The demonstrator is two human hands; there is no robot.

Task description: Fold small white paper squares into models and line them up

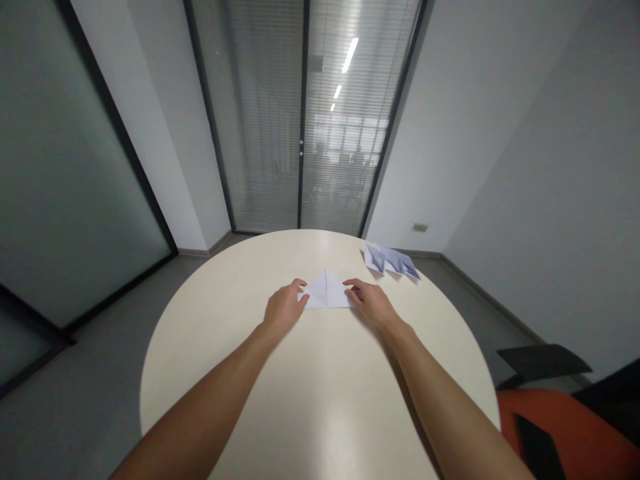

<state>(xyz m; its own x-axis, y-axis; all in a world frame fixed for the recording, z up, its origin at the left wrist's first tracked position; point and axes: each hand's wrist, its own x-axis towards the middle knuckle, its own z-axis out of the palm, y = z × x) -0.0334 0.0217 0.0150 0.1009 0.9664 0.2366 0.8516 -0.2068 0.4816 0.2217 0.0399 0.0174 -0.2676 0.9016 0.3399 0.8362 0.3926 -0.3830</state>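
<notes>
Item 1: folded sheet of paper [327, 293], white, one piece. Lies on the desk, a little beyond the middle, between the two hands. Outline roughly triangular, point facing away from the person, long edge facing the person; one crease runs down the centre from the point to the long edge.

Item 2: left hand [286, 305], bare. Touches the left corner of the sheet, thumb on the near side, fingers on the far side, a small gap showing between their tips. Whether the corner is pinched cannot be told.

Item 3: right hand [374, 305], bare. At the right corner of the sheet, index finger stretched along the slanted edge, thumb beneath it, other fingers curled and partly hidden. Grip on the paper cannot be told.

Item 4: folded papers [397, 260], white, a group standing in peaks near the far right rim of the desk, apart from the right hand.

Item 5: desk [320, 387], round, cream top, glossy patch at the near side.

Item 6: chair [590, 430], orange-red seat, black armrests, right of the desk.

Surroundings: glass partition with blinds [265, 133] beyond the desk; frosted glass panel [65, 167], dark frame, at left; white wall [500, 120] at right, small plate [420, 227] low on it; grey floor [90, 393].
</notes>
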